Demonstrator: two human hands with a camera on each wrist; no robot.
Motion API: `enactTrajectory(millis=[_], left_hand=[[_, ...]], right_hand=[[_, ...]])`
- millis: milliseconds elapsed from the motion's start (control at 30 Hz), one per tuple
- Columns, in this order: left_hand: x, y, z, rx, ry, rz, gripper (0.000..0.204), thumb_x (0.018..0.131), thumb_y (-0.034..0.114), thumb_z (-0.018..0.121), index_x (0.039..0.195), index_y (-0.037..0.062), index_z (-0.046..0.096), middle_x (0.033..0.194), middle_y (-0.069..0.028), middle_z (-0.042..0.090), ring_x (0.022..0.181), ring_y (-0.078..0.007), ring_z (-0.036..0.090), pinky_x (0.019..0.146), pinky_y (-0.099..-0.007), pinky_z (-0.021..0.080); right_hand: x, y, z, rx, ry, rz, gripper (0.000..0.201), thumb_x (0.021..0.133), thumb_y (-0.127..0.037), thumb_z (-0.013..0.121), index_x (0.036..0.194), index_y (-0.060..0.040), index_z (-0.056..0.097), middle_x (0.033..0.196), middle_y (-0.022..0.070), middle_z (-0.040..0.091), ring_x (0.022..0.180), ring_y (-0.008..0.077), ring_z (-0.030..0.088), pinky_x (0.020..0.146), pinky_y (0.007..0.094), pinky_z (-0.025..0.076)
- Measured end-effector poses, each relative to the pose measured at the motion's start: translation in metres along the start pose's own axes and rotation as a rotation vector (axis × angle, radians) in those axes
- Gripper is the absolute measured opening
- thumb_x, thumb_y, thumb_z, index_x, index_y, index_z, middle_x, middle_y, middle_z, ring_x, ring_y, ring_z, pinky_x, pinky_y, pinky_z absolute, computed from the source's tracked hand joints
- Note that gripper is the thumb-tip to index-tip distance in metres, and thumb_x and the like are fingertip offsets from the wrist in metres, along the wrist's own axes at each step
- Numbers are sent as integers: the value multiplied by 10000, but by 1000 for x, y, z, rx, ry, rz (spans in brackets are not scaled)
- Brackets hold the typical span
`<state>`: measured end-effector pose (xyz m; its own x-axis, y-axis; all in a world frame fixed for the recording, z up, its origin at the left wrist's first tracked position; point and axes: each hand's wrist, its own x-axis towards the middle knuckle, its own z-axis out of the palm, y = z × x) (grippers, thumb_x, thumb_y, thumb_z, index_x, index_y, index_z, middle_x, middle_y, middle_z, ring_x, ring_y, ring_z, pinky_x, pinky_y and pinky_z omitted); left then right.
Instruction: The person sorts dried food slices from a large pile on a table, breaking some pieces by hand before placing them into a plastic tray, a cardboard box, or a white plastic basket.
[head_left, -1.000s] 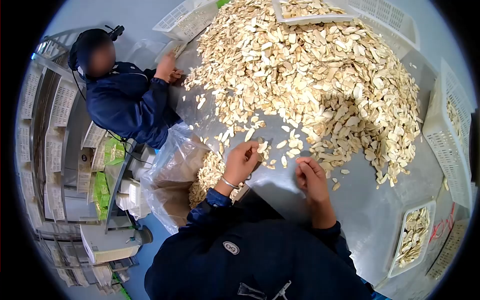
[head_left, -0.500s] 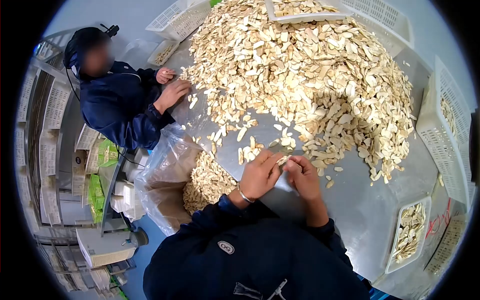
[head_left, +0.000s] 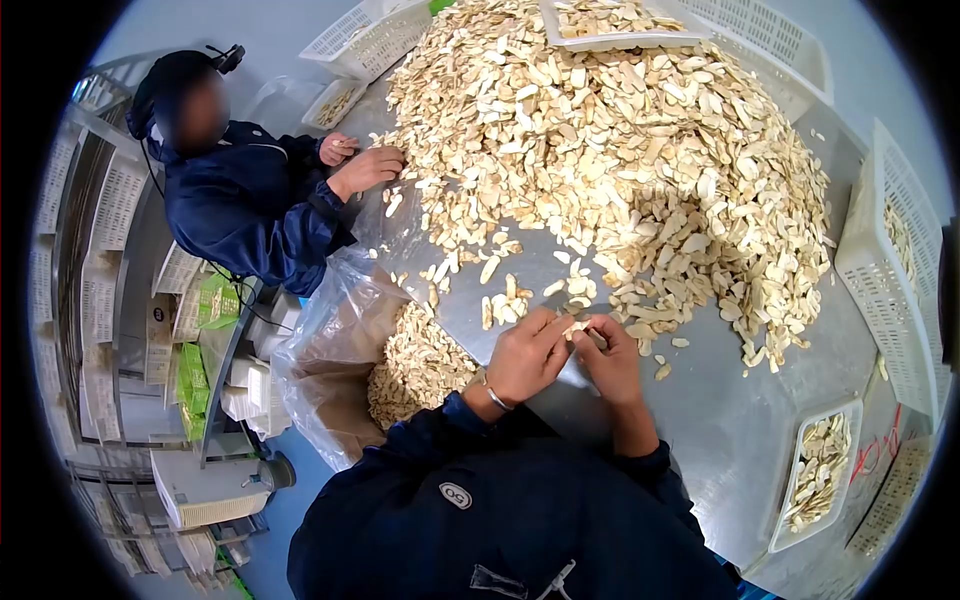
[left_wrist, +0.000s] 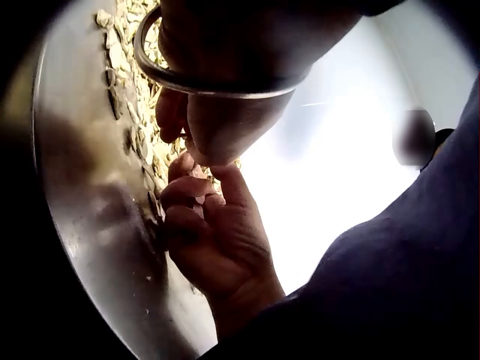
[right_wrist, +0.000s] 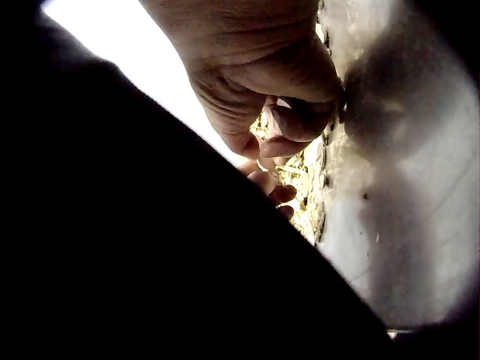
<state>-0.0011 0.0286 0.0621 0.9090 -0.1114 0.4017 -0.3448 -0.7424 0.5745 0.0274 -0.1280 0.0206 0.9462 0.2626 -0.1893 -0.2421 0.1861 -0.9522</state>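
Observation:
My left hand [head_left: 525, 360], with a metal bangle [head_left: 494, 393] at its wrist, meets my right hand [head_left: 612, 370] over the near edge of the metal table. Between their fingertips both hands pinch a small pale dried slice [head_left: 577, 329], mostly covered by the fingers. The right hand's fingers curl inward in the left wrist view. Just beyond the hands lie loose slices [head_left: 506, 303], and behind these rises a big heap of the same cream, brown-edged slices [head_left: 600, 150].
A plastic-lined bag [head_left: 330, 350] full of slices [head_left: 415, 365] stands at my left. Another person in a dark blue jacket [head_left: 240, 215] works at the heap's left side. White baskets [head_left: 890, 270] and a white tray [head_left: 850, 425] of slices line the right side of the metal table [head_left: 700, 430].
My hands were apart a second ago; they came together, the left moving right and nearer my body, and now hold a slice between them. The other person's hand has shifted toward the heap.

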Motion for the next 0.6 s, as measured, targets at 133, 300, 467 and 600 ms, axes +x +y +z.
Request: enactTrajectory(millis=[133, 300, 467, 600], left_hand=[[-5, 3, -1, -15, -12, -38, 303, 851, 36, 666, 1154, 36, 664, 931, -130, 621, 739, -323, 649, 623, -389, 538], [-17, 4, -10, -80, 5, -40, 358, 851, 27, 648, 1208, 36, 637, 1045, -143, 631, 832, -332, 667, 671, -392, 556], [-33, -1, -18, -110, -67, -96, 329, 890, 54, 619, 1219, 44, 630, 1073, -156, 639, 869, -361, 667, 698, -411, 562], [-33, -7, -18, -227, -129, -140, 306, 917, 45, 606, 1223, 45, 629, 1000, -157, 634, 846, -357, 652, 706, -395, 535]], right_hand=[[1, 4, 2, -54, 11, -22, 96, 906, -99, 695, 899, -50, 613, 750, -84, 535, 688, 4, 460, 588, 187, 388], [-4, -1, 5, -126, -101, -26, 124, 889, -113, 729, 894, -38, 630, 759, -74, 565, 692, 4, 474, 592, 189, 391], [-6, 6, 6, -197, -188, -6, 130, 886, -119, 737, 903, -27, 648, 753, -66, 584, 690, 9, 484, 594, 199, 400], [-7, -5, 5, -236, -206, 24, 134, 889, -126, 735, 907, -25, 648, 751, -67, 580, 694, 11, 479, 601, 203, 398]])
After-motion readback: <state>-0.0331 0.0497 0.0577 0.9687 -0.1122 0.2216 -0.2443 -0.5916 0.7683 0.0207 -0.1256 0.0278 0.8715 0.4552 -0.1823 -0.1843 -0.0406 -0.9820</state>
